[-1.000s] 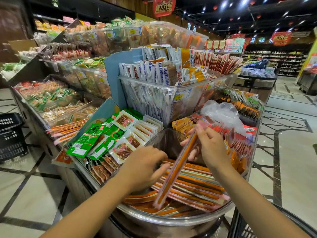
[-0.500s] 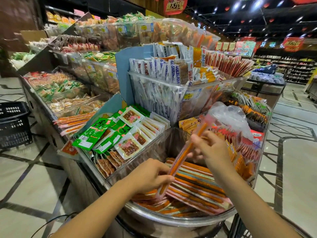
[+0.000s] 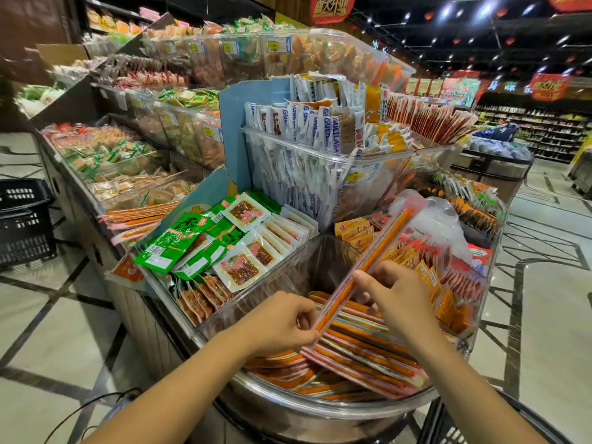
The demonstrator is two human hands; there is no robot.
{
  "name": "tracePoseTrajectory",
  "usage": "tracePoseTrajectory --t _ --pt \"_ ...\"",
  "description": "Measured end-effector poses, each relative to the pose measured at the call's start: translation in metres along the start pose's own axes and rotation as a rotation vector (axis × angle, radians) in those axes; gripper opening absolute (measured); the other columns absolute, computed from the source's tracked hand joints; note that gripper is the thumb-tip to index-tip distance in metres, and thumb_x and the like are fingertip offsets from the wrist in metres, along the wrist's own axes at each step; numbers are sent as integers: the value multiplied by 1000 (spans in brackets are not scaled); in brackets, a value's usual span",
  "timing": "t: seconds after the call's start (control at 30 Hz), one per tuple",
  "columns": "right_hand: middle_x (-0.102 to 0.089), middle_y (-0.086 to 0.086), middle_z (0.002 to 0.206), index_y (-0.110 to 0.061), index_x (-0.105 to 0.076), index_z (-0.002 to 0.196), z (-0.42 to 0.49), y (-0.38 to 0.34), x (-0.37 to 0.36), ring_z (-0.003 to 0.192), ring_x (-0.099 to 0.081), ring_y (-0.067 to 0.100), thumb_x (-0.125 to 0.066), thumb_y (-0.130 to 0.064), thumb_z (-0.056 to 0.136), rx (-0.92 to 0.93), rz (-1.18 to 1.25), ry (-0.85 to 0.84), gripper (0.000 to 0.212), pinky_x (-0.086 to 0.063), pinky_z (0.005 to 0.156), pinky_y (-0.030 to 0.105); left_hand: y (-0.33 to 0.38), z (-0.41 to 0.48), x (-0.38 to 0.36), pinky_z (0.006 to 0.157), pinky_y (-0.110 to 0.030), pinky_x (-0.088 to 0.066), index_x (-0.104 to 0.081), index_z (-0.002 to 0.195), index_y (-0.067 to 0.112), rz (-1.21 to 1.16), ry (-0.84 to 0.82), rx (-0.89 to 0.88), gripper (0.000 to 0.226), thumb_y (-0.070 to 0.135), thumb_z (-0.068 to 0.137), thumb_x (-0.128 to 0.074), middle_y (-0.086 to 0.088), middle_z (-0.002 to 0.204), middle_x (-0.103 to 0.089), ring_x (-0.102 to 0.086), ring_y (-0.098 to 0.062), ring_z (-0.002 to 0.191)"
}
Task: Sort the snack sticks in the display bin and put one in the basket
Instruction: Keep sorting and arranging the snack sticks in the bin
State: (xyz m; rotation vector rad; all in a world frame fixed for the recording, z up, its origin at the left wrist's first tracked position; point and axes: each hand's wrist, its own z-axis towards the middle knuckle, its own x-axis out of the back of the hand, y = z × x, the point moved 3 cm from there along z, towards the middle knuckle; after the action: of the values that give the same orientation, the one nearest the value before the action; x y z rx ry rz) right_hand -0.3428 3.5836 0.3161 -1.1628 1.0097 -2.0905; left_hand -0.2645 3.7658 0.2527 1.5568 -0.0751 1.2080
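Head view: left hand [image 3: 282, 322] and right hand [image 3: 397, 296] both pinch one snack stick [image 3: 380, 248]; probably light, bendy, slick-wrapped, so grip mid-length.

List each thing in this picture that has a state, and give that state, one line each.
Left hand: pinches the stick's lower end.
Right hand: grips the stick at its middle.
Held snack stick: held tilted above the bin.
Snack sticks in bin: lying flat, piled.
Display bin: open-topped, partly filled.
Black basket: on the floor, contents unclear.
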Motion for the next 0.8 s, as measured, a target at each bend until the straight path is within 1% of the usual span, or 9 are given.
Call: tracePoseTrajectory --t 0.1,0.17,0.27,0.33,0.37,0.43,0.53,0.67,0.8 --pt "-57 -3 56 -18 -55 62 -3 0 8 55 -55 12 -73 -39 88 95 -266 137 38 -43 53 26 2 -1 1 69 -25 -54 -70 85 16 16 46 12 4 19 85 -72 8 76 -68 -60 1 67" --pt "-52 -6 56 -19 -51 62 -8 -8 12 51 -48 11 -76 -34 86 344 -409 234 37 -38 48 25 1 -1 2 66 -29 -52 -67 86 17 21 71 15 4 19 87 -70 8 75 -63 -53 1 65" --pt "-64 -3 93 -16 -69 93 -17 -19 6 62 -59 13 -81 -21 82 740 -655 123 18 -47 48 23 3 -2 5 69 -37 -51 -62 86 23 77 91 -17 5 25 90 -65 5 77 -62 -52 -5 67" --pt "-66 0 119 -19 -71 116 -15 -15 -1 82 -69 18 -87 -19 74 750 -845 -24 45 -56 51 31 5 -4 8 69 -38 -51 -59 87 27 150 117 -57 7 30 91 -63 6 80 -63 -57 -9 71" --pt "-67 -1 120 -20 -71 119 -12 -14 -2 89 -70 20 -88 -18 72 729 -907 -48 50 -58 52 34 6 -4 9 70 -38 -51 -58 88 28 182 140 -79 7 33 92 -61 7 82 -62 -57 -10 75" --pt "-71 -2 105 -21 -75 113 -11 -17 -2 84 -70 21 -89 -15 71 731 -949 -53 45 -57 49 35 6 -6 12 72 -35 -52 -60 93 31 199 189 -106 6 36 94 -61 12 87 -63 -59 -6 81" --pt "-68 -4 80 -21 -78 96 -6 -26 5 64 -65 21 -90 -15 70 762 -900 -20 29 -52 43 34 6 -9 22 72 -24 -53 -71 94 28 -60 287 -47 4 24 93 -70 14 83 -69 -65 -2 79" --pt "-68 -5 79 -21 -78 94 -2 -40 18 61 -64 21 -83 -18 79 730 -807 12 16 -52 45 35 13 -17 42 69 -16 -53 -77 100 6 -482 422 26 15 0 88 -72 -11 83 -75 -71 -8 74" --pt "-70 -6 86 -21 -75 94 3 -50 25 72 -66 18 -81 -16 82 659 -687 64 14 -56 57 39 21 -20 57 71 -25 -60 -73 106 13 -680 557 18 20 3 90 -70 -8 93 -78 -75 -22 82"
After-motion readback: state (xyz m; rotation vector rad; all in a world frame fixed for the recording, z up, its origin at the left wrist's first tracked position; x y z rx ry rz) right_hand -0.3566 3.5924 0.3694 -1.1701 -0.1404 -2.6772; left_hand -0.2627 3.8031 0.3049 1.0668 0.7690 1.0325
